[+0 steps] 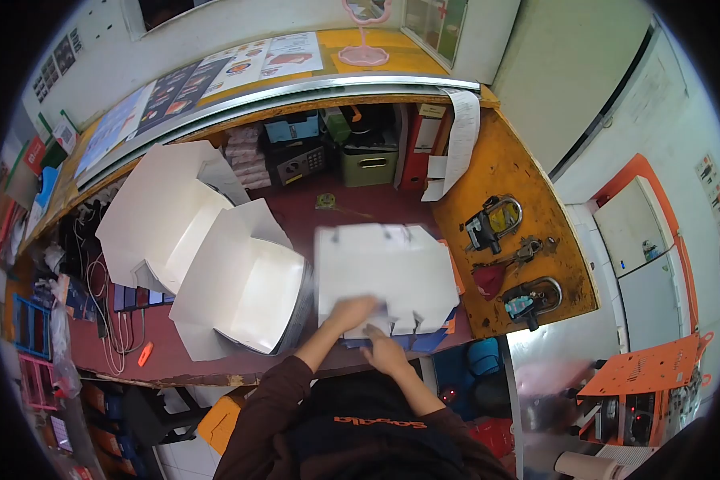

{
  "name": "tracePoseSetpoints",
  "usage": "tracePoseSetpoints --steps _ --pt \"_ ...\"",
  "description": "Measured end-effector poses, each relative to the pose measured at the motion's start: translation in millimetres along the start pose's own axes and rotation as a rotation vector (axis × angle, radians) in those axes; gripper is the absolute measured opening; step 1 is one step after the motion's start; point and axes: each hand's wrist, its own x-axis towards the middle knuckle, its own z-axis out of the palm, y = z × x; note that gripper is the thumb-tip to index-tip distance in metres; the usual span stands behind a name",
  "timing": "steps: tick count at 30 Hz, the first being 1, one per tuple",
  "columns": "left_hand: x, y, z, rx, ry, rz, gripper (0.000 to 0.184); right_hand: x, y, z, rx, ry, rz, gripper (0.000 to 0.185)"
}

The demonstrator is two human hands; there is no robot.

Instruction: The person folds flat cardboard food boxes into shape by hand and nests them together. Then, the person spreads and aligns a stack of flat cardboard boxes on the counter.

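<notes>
A flat white cardboard sheet (384, 276) with cut slots lies on the maroon desk, on top of blue and orange pieces. My left hand (352, 314) is on its lower left part, blurred by motion, its fingers not clear. Just right of it, my right hand (384, 350) touches the sheet's near edge; what its fingers do there is too blurred to make out. Left of the sheet stand two open white boxes, one nearer (256, 292) and one farther (172, 216), flaps spread.
Padlocks (494, 224) and keys (528, 250) lie on the wooden side panel at right. Cables (116, 320) and an orange cutter (145, 354) are at the desk's left. A tape measure (326, 202), a green bin (370, 166) and a red binder (418, 152) sit at the back.
</notes>
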Motion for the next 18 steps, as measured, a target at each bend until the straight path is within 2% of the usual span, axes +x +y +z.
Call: tracePoseSetpoints --steps 1,2,4,5,6,7,8,9,10,11,12,13,14,15,16,17,18 --pt "-0.9 16.3 -17.5 0.076 0.19 0.054 0.014 -4.4 4.0 7.5 -0.09 -0.095 0.073 0.036" --pt "0.2 27.6 -34.7 0.076 0.187 0.058 0.014 -5.3 7.9 12.0 -0.18 -0.19 0.145 0.039" --pt "-2.4 47.2 -64.4 0.018 0.576 0.001 0.017 -2.4 16.0 15.5 -0.148 -0.198 0.141 0.038" --pt "-7.9 58.1 -73.1 0.018 0.571 0.002 0.017 -1.6 16.6 14.7 -0.117 -0.205 0.135 0.038" --pt "-10.8 68.3 -82.2 -0.157 0.691 -0.12 0.02 1.9 17.2 13.2 -0.113 -0.198 0.138 0.038" --pt "-12.2 76.0 -88.8 -0.334 0.804 -0.243 0.023 7.0 15.7 9.3 0.226 -0.29 0.137 0.035" --pt "-15.1 81.1 -89.8 -0.332 0.797 -0.236 0.023 11.3 9.4 1.0 0.564 -0.379 0.131 0.032" --pt "-20.0 85.4 -88.2 -0.48 0.837 -0.242 0.02 9.3 1.7 -6.3 0.568 -0.37 0.132 0.032" --pt "-22.8 90.4 -88.8 -0.629 0.874 -0.248 0.018 3.0 -21.5 -23.4 1.091 -0.224 0.238 0.032" --pt "-22.5 102.1 -92.4 -0.63 0.871 -0.244 0.018 -1.0 -33.6 -33.3 1.606 -0.056 0.338 0.032" --pt "-21.8 117.4 -95.3 -0.863 0.856 -0.15 0.017 -3.6 -28.8 -39.1 1.676 0.043 0.255 0.025" --pt "-21.5 125.4 -96.5 -1.093 0.831 -0.054 0.024 -7.2 -55.7 -71.7 1.682 0.207 0.298 0.016" --pt "-26.6 117.9 -100.3 -1.123 0.647 -0.042 0.044 -12.8 -56.5 -92.2 1.712 0.257 0.253 0.015" --pt "-29.2 118.3 -105.9 -1.122 0.647 -0.04 0.044 -24.3 -56.2 -119.1 1.773 0.236 0.312 0.013" --pt "-32.2 123.7 -113.8 -1.096 0.501 -0.022 0.036 -30.9 -32.9 -129.5 1.959 0.062 0.115 0.015" --pt "-34.5 130.3 -120.2 -1.068 0.355 -0.004 0.028 -36.3 -42.0 -151.1 1.988 0.045 0.05 0.017" --pt "-35.3 136.5 -124.4 -1.011 0.35 0.026 0.028 -41.2 -57.5 -167.1 1.839 0.193 0.094 0.016"
